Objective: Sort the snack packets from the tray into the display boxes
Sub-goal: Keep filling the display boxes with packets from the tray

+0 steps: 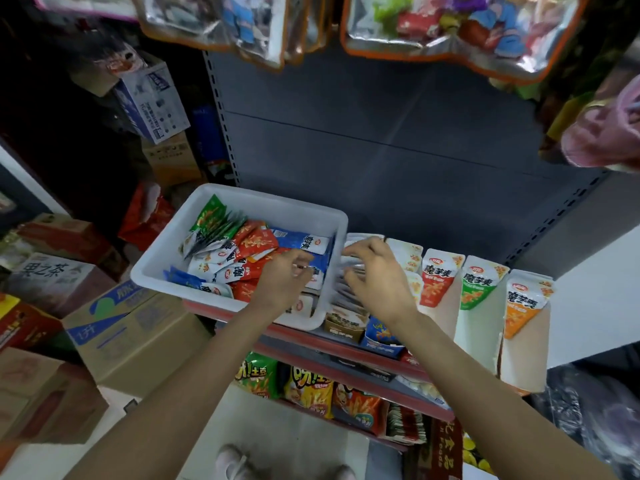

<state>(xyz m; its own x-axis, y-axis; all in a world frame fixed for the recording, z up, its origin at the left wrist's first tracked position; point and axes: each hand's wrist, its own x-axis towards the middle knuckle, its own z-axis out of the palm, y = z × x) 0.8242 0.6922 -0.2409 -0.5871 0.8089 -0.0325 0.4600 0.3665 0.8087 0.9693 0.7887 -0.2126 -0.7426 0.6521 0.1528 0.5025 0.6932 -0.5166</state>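
Clear bags (460,32) of toys hung above a grey back panel (398,140). Cardboard boxes (131,334) were stacked on the floor at left, one blue-and-white carton (152,102) higher up. Chip bags (304,386) stood on the lower shelf. Two pale shoes (239,462) showed on the floor at the bottom.
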